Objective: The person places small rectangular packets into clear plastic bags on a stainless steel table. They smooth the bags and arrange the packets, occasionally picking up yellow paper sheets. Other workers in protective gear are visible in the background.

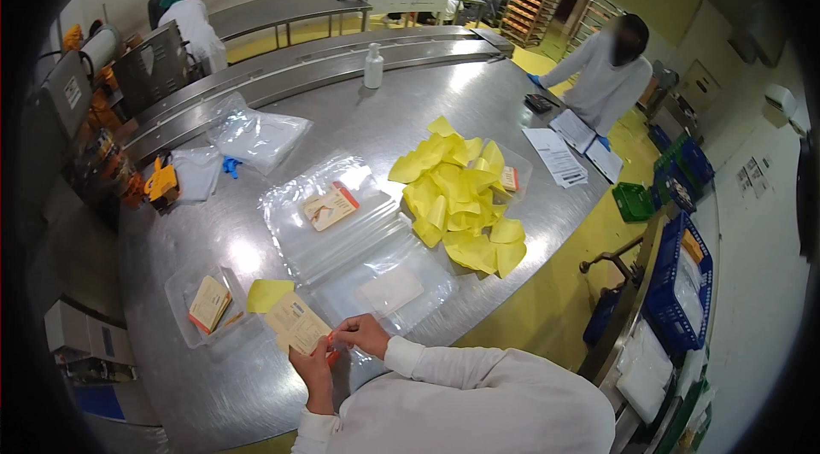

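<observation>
My left hand (312, 372) grips the lower edge of a stack of printed cream cards (298, 322) with an orange-red edge. At that edge, the fingertips of my right hand (364, 333) pinch the card's corner. A yellow paper sheet (270, 295) lies just beyond the cards. To the left, a clear plastic tub (181, 321) holds more cards (209, 304). Ahead are clear plastic bags (333, 249) with a printed card (330, 205) on top, and a pale rectangular sheet (391, 290) shows nearer my right hand. A loose heap of yellow paper sheets (451, 191) lies to the right.
A pump bottle (373, 66) stands at the steel table's (346, 114) back. An orange tape dispenser (161, 183) and plastic packs (256, 134) lie at left. At the far right corner a co-worker (602, 73) leans by papers (556, 156). Blue crates (680, 287) stand at right.
</observation>
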`<state>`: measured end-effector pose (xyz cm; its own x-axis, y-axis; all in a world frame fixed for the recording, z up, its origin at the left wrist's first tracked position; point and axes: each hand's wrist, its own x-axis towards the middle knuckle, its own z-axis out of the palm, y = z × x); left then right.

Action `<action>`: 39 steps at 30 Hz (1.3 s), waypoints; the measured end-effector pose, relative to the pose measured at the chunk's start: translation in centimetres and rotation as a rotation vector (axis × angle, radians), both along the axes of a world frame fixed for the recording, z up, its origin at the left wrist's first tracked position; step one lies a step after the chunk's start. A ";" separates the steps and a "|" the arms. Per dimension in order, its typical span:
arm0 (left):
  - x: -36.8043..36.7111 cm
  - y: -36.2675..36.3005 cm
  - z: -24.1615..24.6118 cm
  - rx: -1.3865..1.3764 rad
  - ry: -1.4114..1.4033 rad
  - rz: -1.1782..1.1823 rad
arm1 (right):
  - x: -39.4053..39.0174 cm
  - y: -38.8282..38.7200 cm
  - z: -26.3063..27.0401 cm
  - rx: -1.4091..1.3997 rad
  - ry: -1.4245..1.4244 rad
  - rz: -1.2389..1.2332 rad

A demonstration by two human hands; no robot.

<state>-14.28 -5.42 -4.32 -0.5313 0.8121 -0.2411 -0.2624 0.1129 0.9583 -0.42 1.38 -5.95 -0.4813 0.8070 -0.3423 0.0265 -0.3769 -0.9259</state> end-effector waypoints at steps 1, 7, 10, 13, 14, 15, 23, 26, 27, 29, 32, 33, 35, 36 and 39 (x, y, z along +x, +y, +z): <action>0.0 0.0 0.0 0.010 0.003 -0.001 | -0.1 0.0 0.0 0.006 -0.004 0.002; -0.1 -0.2 0.1 -0.016 -0.061 0.009 | -0.1 -0.2 0.7 -0.010 -0.059 -0.013; 0.0 -0.1 0.7 0.040 -0.056 0.074 | -0.2 0.1 0.8 -0.001 -0.029 0.052; -0.3 -0.1 1.0 0.046 -0.045 0.057 | 0.0 0.3 0.2 0.049 -0.041 0.082; -0.3 -0.2 1.3 0.023 -0.036 0.037 | 0.0 0.4 -0.1 0.071 -0.055 0.087; -0.1 -0.3 2.1 0.002 -0.028 0.014 | 0.1 0.4 -0.4 0.077 -0.075 0.086; -0.5 -0.3 -0.2 0.015 0.212 0.033 | -0.2 0.7 0.2 0.076 -0.075 0.112; -0.4 -0.3 -0.2 0.036 0.246 0.039 | -0.3 0.7 0.4 0.083 -0.095 0.105; -0.4 -0.4 0.0 0.031 0.257 0.025 | -0.3 0.6 0.5 0.083 -0.106 0.097; -0.5 -0.4 -0.2 0.025 0.253 0.004 | -0.2 0.7 0.1 0.068 -0.114 0.092; -0.3 -0.6 -0.7 0.014 0.207 -0.013 | -0.1 0.5 -0.4 0.069 -0.145 0.088; -0.2 -0.6 -0.1 0.013 0.194 -0.022 | -0.1 0.7 -0.4 0.079 -0.156 0.082; 0.2 -0.4 0.3 0.008 0.165 -0.047 | 0.1 0.7 -1.7 0.104 -0.188 0.066; 0.2 -0.5 0.3 0.006 0.154 -0.058 | -0.1 0.7 -1.7 0.117 -0.200 0.061; 0.2 -0.6 -0.2 0.017 0.187 -0.054 | -0.1 0.5 -1.5 0.074 -0.213 0.050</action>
